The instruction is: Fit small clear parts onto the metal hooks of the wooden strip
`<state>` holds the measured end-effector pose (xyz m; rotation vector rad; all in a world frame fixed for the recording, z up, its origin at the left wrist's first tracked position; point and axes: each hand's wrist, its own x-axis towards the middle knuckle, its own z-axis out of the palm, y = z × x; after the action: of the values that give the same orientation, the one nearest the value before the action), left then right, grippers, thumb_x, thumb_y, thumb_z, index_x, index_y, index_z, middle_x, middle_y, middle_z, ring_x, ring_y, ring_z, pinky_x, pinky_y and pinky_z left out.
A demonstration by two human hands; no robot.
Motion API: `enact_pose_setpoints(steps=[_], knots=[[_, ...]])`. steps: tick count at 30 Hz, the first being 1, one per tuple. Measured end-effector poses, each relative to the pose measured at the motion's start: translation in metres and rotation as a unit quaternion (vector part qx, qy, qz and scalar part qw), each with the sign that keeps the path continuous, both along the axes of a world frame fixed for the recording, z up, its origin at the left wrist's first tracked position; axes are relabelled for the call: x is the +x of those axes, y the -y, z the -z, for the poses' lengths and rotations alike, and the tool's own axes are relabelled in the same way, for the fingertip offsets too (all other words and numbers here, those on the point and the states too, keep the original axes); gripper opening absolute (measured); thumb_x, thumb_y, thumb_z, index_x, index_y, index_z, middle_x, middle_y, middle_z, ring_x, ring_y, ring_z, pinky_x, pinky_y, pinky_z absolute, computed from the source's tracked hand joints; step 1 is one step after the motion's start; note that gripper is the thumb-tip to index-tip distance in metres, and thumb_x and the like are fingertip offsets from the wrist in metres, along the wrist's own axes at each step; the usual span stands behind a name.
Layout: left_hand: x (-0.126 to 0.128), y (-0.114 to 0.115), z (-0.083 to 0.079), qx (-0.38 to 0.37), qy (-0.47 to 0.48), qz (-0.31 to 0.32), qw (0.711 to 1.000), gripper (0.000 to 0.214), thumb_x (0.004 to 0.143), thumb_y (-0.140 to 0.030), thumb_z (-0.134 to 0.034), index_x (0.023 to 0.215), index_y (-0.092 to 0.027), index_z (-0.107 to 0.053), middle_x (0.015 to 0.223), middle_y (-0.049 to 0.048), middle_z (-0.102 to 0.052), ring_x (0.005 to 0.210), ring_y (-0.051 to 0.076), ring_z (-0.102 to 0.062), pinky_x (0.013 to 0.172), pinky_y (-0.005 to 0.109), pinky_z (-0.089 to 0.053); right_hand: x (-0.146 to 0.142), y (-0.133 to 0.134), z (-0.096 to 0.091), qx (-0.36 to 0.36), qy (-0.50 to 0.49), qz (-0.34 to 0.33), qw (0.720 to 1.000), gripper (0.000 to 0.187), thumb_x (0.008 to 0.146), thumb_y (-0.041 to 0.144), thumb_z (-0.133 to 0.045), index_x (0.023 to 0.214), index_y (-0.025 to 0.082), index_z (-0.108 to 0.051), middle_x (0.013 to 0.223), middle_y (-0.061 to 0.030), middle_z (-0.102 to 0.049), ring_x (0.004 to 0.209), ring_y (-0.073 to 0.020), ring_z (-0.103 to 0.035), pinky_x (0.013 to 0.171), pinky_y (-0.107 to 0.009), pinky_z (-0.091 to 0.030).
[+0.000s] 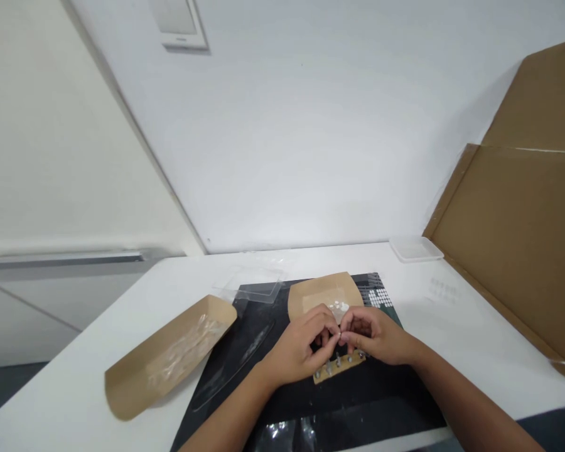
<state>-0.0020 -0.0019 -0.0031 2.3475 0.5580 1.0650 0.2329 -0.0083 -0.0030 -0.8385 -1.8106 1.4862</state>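
Observation:
Above the black mat [348,414], my left hand [311,345] and my right hand [374,333] meet fingertip to fingertip. Both are closed in a pinch around something tiny and pale, too small to name. Just below them lies a narrow tan strip [339,367] with several small metal pieces standing along it; my fingers partly cover its upper edge. Right behind the hands sits a brown paper tray [317,290] with small white pieces [339,307] in it, its front side hidden by my fingers.
A longer brown paper tray [136,376] with clear plastic packets rests at the left. Clear plastic sheets [252,282] lie behind the mat. White round stickers [379,297] sit at its back right corner. A clear plastic lid [415,249] and an upright cardboard box [513,220] stand at the right.

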Motion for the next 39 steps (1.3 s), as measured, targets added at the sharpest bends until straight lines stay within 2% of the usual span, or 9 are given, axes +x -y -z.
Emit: enact_pose_setpoints(steps=[5,7,13,16,24,28,30,35,39], knots=[[0.0,0.0,0.0,0.006,0.019,-0.012,1.0,0.011,0.097,-0.012,-0.062,0.106,-0.019,-0.064,0.096,0.0067,-0.063,0.077,0.014,-0.059,0.065,0.023,-0.048,-0.001,0.003,-0.002,-0.008,0.015,0.023,1.0,0.03,0.096,0.049,-0.074,0.097,0.021,-0.065,0.076,0.0006,-0.068,0.065,-0.013,-0.064,0.057,-0.023,-0.047],[0.0,0.0,0.001,0.002,0.024,-0.021,0.999,0.013,0.097,-0.013,-0.063,0.108,-0.019,-0.066,0.098,0.0072,-0.063,0.077,0.014,-0.059,0.064,0.022,-0.049,-0.001,0.002,0.0,0.012,0.023,0.032,0.999,0.028,0.098,0.047,-0.072,0.097,0.021,-0.064,0.076,0.0007,-0.066,0.065,-0.0133,-0.063,0.056,-0.023,-0.047],[0.0,-0.002,0.009,-0.028,0.037,-0.039,0.998,0.018,0.098,-0.016,-0.062,0.115,-0.019,-0.068,0.105,0.0098,-0.064,0.074,0.013,-0.064,0.061,0.022,-0.054,0.0,-0.001,0.008,0.222,0.037,0.084,0.971,0.018,0.104,0.035,-0.063,0.092,0.022,-0.061,0.096,-0.0041,-0.064,0.079,-0.0153,-0.061,0.064,-0.026,-0.048],[0.001,-0.002,0.011,-0.057,0.051,-0.049,0.996,0.017,0.1,-0.019,-0.062,0.115,-0.019,-0.07,0.107,0.0097,-0.066,0.067,0.011,-0.066,0.059,0.021,-0.055,-0.001,-0.001,0.009,0.273,0.031,0.09,0.957,0.012,0.105,0.03,-0.061,0.095,0.024,-0.061,0.099,-0.0049,-0.064,0.083,-0.0165,-0.063,0.064,-0.026,-0.049],[0.005,0.002,0.008,-0.172,0.102,-0.041,0.979,0.015,0.1,-0.027,-0.067,0.11,-0.017,-0.073,0.108,0.0096,-0.07,0.063,0.012,-0.076,0.055,0.018,-0.054,-0.003,0.0,0.008,0.318,0.078,0.122,0.937,0.003,0.106,0.026,-0.059,0.106,0.026,-0.062,0.098,-0.004,-0.064,0.078,-0.0163,-0.061,0.067,-0.029,-0.05],[0.008,0.002,0.009,-0.226,0.141,-0.053,0.962,0.019,0.098,-0.032,-0.072,0.106,-0.015,-0.074,0.104,0.0101,-0.072,0.06,0.012,-0.075,0.053,0.018,-0.052,-0.005,0.0,0.007,0.347,0.081,0.14,0.924,0.008,0.105,0.022,-0.06,0.112,0.026,-0.064,0.097,-0.0039,-0.064,0.079,-0.017,-0.061,0.071,-0.031,-0.051],[0.009,0.002,0.01,-0.256,0.151,-0.071,0.952,0.022,0.096,-0.035,-0.074,0.105,-0.015,-0.075,0.095,0.0088,-0.073,0.056,0.011,-0.073,0.05,0.018,-0.049,-0.006,0.0,0.006,0.356,0.071,0.146,0.92,0.011,0.105,0.02,-0.061,0.114,0.026,-0.065,0.097,-0.004,-0.065,0.082,-0.0176,-0.063,0.074,-0.032,-0.053],[0.01,0.004,0.009,-0.297,0.155,-0.087,0.938,0.027,0.095,-0.04,-0.076,0.101,-0.014,-0.077,0.069,0.0035,-0.07,0.051,0.012,-0.069,0.051,0.019,-0.049,-0.009,0.002,0.003,0.385,0.051,0.16,0.907,0.008,0.102,0.015,-0.063,0.101,0.023,-0.063,0.097,-0.0047,-0.065,0.09,-0.0189,-0.065,0.078,-0.033,-0.054],[0.011,0.005,0.009,-0.3,0.172,-0.091,0.934,0.027,0.093,-0.04,-0.078,0.099,-0.014,-0.078,0.078,0.007,-0.075,0.052,0.012,-0.07,0.05,0.019,-0.05,-0.009,0.004,0.004,0.407,0.065,0.165,0.896,0.01,0.101,0.013,-0.063,0.098,0.022,-0.06,0.096,-0.0052,-0.064,0.09,-0.0187,-0.065,0.077,-0.033,-0.054]])
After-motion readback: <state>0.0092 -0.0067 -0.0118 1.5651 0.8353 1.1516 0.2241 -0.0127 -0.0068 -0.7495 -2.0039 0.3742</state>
